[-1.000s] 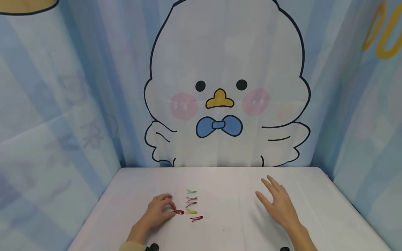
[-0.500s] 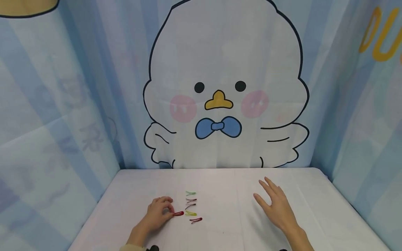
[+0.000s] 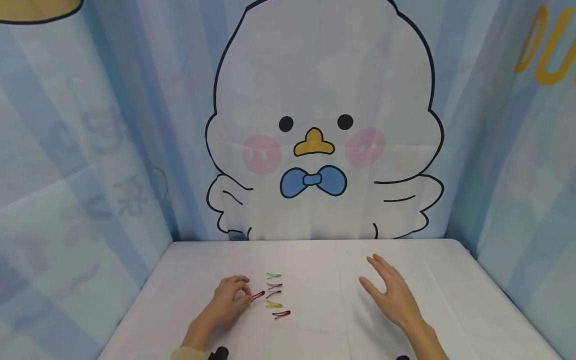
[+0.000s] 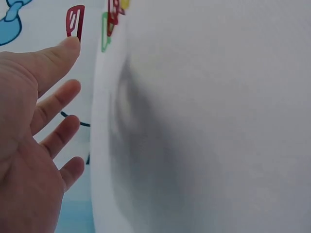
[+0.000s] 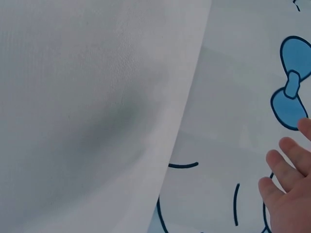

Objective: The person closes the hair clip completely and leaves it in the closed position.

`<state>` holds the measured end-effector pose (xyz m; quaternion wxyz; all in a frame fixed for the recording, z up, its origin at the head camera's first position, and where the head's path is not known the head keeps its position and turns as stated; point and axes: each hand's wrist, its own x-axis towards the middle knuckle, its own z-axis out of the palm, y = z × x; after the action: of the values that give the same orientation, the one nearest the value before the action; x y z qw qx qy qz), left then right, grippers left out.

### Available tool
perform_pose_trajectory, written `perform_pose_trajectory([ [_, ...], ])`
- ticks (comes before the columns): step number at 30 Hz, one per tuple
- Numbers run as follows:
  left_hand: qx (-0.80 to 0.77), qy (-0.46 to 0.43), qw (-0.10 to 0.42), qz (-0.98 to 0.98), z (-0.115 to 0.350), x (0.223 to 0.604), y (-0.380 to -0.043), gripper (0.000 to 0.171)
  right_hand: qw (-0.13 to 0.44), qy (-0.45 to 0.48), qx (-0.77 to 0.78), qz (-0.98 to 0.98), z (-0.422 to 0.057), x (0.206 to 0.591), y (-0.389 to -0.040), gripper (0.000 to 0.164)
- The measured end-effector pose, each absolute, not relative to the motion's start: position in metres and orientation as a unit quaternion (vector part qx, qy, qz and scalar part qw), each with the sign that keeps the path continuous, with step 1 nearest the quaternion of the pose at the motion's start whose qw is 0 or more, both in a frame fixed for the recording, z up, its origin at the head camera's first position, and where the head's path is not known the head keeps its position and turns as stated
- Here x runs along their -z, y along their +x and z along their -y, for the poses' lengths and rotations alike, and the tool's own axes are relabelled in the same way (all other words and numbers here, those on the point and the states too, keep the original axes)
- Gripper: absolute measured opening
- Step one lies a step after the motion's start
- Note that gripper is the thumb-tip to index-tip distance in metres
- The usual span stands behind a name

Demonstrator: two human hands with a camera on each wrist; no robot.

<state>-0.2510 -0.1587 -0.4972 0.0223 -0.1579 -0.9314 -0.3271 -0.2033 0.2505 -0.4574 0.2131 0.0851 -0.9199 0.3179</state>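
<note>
Between thumb and index finger, my left hand [image 3: 229,299] pinches a dark red snap hair clip [image 3: 258,296], tilted with its far end up. The same red hair clip [image 4: 75,20] stands above the thumb tip in the left wrist view. Just right of it, several hair clips lie in a column on the white table: a green clip [image 3: 273,275] at the back, two dark reddish ones, a yellow-green clip [image 3: 273,304] and a dark red clip [image 3: 281,314] nearest me. My right hand [image 3: 396,299] hovers over the table's right side, fingers spread, holding nothing.
The white-covered table [image 3: 324,330] ends at a curtain [image 3: 324,215] printed with a cartoon bird and a blue bow tie. More blue-striped curtain [image 3: 81,200] hangs along the left and right sides.
My left hand has raised the red hair clip slightly and tilted it from lying level to slanting upward. The right hand has drifted slightly left, still spread.
</note>
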Motion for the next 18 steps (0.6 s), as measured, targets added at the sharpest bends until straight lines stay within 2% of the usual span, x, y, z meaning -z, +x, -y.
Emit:
perform_pose_trajectory([
  [5, 0.326, -0.181, 0.033, 0.927, 0.15, 0.487, -0.253, 0.017, 0.213, 0.076, -0.315, 0.922, -0.247, 0.458, -0.204, 0.061],
  [12, 0.322, -0.184, 0.004, 0.929, 0.142, 0.475, -0.251, 0.011, 0.222, 0.079, -0.316, 0.919, -0.247, 0.459, -0.202, 0.059],
  [18, 0.342, -0.194, 0.006, 0.919, 0.138, 0.469, -0.248, 0.008, 0.222, 0.081, -0.319, 0.918, -0.246, 0.46, -0.202, 0.059],
])
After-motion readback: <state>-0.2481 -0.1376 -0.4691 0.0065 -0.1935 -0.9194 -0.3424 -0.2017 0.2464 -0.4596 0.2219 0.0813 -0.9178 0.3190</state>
